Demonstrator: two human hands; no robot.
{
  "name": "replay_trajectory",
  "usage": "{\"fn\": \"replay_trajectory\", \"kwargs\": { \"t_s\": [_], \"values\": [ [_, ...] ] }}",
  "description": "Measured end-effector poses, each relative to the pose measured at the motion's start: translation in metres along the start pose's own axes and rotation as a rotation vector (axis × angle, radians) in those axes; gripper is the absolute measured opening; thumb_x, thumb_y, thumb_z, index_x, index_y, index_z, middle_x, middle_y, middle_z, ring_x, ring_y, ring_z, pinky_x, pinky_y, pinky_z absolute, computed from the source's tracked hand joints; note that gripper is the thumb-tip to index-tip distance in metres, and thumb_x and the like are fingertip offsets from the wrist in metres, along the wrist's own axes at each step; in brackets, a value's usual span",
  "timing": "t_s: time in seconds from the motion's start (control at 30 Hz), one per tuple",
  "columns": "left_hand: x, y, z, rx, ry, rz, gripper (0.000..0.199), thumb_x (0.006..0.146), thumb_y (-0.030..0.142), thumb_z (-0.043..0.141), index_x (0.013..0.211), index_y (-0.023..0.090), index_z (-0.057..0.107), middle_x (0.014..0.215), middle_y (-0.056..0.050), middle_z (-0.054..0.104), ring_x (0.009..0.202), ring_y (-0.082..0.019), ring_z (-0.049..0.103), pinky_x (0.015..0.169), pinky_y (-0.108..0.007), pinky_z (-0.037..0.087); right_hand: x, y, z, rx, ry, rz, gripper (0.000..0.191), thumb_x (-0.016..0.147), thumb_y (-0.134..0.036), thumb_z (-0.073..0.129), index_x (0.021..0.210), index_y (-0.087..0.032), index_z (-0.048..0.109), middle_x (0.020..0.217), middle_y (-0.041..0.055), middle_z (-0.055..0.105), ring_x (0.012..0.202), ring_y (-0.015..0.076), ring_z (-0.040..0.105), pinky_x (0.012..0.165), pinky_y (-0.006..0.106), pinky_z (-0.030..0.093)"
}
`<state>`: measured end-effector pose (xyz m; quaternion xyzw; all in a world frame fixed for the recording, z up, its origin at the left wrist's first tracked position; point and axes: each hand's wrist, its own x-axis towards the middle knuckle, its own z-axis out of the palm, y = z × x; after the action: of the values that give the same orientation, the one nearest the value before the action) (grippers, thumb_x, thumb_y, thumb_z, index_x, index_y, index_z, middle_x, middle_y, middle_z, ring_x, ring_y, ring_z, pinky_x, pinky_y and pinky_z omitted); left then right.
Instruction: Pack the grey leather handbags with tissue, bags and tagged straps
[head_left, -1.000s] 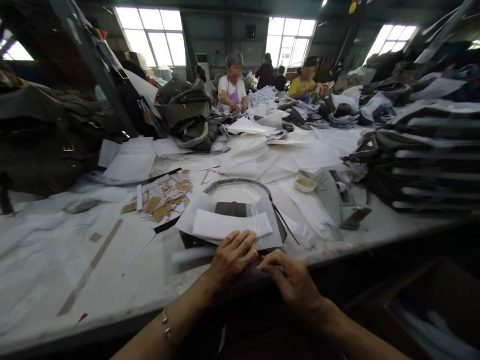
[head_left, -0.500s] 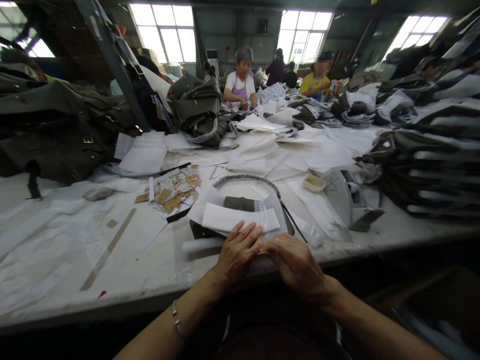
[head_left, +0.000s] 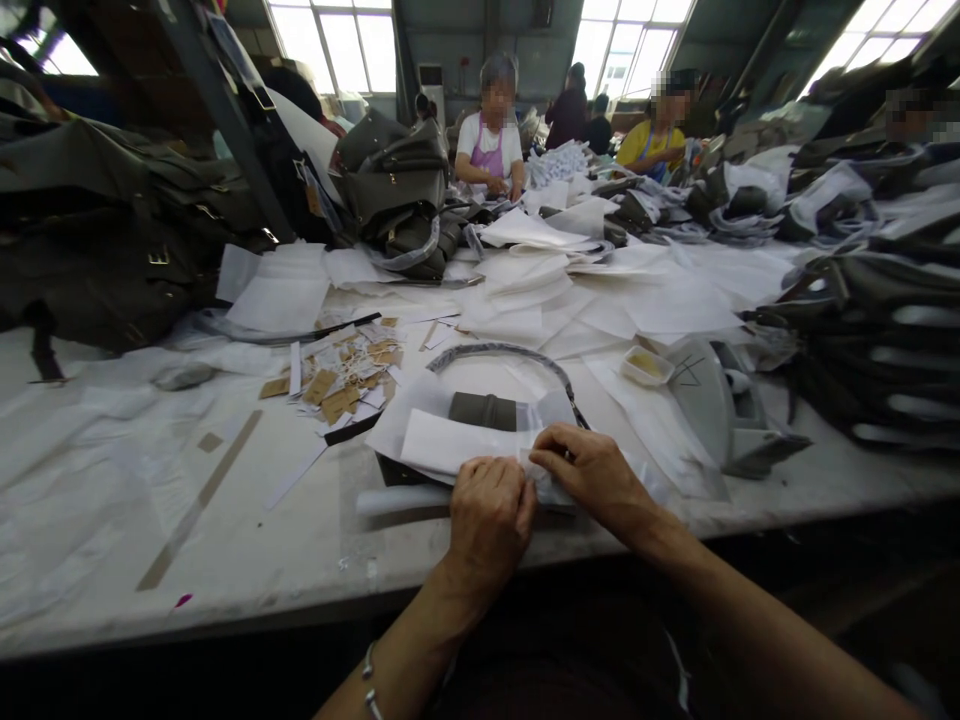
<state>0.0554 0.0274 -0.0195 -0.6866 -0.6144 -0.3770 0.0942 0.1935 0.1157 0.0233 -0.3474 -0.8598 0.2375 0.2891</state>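
A dark green bag (head_left: 484, 411) lies near the table's front edge, partly covered by white foam sheet (head_left: 442, 440) and clear plastic. Its wrapped handle (head_left: 510, 350) arches behind it. My left hand (head_left: 491, 510) rests at the sheet's front edge with fingers curled; what they hold, if anything, is hidden. Just to the right, my right hand (head_left: 589, 470) pinches a bit of the clear plastic (head_left: 534, 440) between thumb and fingers.
Paper tags (head_left: 341, 375) lie in a heap left of the bag. A tape dispenser (head_left: 712, 400) and small yellow-filled dish (head_left: 646, 366) stand to the right. Dark bags (head_left: 892, 340) are stacked at the far right. A person in a purple apron (head_left: 489, 150) works across the table.
My left hand has gone from lying flat on the foam to curled fingers at its edge. My right hand has moved up and forward over the plastic. The view has shifted slightly.
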Motion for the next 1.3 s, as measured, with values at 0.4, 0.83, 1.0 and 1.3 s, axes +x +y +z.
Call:
{"fn": "replay_trajectory", "kwargs": {
  "t_s": [0.4,0.83,1.0,1.3],
  "values": [
    [0.003,-0.007,-0.007,-0.006,0.010,0.143,0.012,0.095,0.015,0.048,0.099,0.018,0.059,0.094,-0.006,0.065,0.088,-0.017,0.061,0.085,-0.034,0.047,0.016,0.015,0.004,-0.006,-0.211,0.225,0.008,0.077,-0.017,0.065,0.069,-0.020,0.065,0.067,-0.0012,0.065,0.063,0.0134,0.059,0.058,0.023,0.041],
    [-0.013,0.001,-0.004,0.089,-0.170,0.195,0.032,0.095,0.033,0.052,0.123,0.018,0.057,0.121,-0.009,0.064,0.116,-0.025,0.057,0.105,-0.046,0.041,0.025,0.017,0.008,-0.061,-0.190,0.253,0.005,0.074,-0.018,0.066,0.071,-0.019,0.063,0.063,-0.0020,0.063,0.059,0.0124,0.056,0.059,0.024,0.039],
    [-0.013,0.005,-0.005,0.105,-0.168,0.161,0.031,0.094,0.030,0.055,0.123,0.020,0.057,0.121,-0.008,0.064,0.115,-0.025,0.057,0.107,-0.046,0.040,0.013,0.027,-0.028,0.077,0.072,0.282,0.017,0.077,-0.034,0.067,0.085,-0.019,0.066,0.071,0.0001,0.067,0.067,0.0161,0.062,0.066,0.027,0.046],
    [-0.013,-0.002,-0.002,0.130,-0.082,0.237,0.026,0.095,0.024,0.051,0.120,0.020,0.060,0.116,-0.007,0.066,0.111,-0.023,0.060,0.105,-0.043,0.039,-0.078,0.123,-0.200,-0.281,0.616,0.702,0.027,0.077,-0.043,0.062,0.086,-0.018,0.069,0.088,0.0133,0.072,0.082,0.0267,0.065,0.077,0.038,0.049]
  ]
}}
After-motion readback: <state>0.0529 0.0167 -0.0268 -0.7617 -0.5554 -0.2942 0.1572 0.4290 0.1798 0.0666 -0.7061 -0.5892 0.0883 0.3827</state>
